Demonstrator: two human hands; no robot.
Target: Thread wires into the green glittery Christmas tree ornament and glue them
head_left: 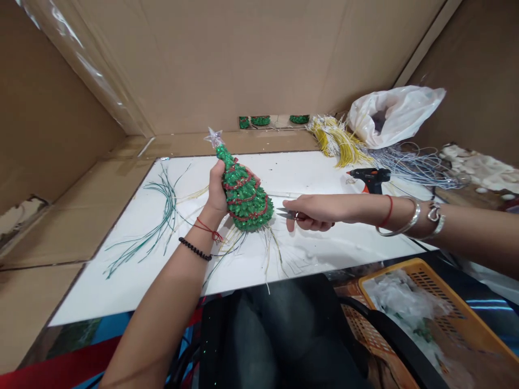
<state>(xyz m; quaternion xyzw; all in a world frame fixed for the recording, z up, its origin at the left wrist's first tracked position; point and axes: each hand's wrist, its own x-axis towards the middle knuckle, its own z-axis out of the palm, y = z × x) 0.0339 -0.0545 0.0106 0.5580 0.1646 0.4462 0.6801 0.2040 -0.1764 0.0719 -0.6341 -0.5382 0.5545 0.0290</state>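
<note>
A small green Christmas tree point(247, 202) with red garland and a clear star point(214, 138) leans up and to the left over the white board. My left hand point(219, 189) is wrapped round its upper part. Thin wires point(270, 248) hang out from under the tree's base. Just right of the base, my right hand point(310, 212) grips small scissors point(288, 214), their blades pointing left at the tree and slightly parted. The scissors' handles are mostly hidden by my fingers.
Green wires point(164, 210) lie on the left of the white board point(121, 227). At the back right are yellow wires point(340, 143), a white plastic bag point(395, 116), pale wires point(417, 165) and a glue gun point(371, 177). An orange basket point(419, 266) stands at the lower right.
</note>
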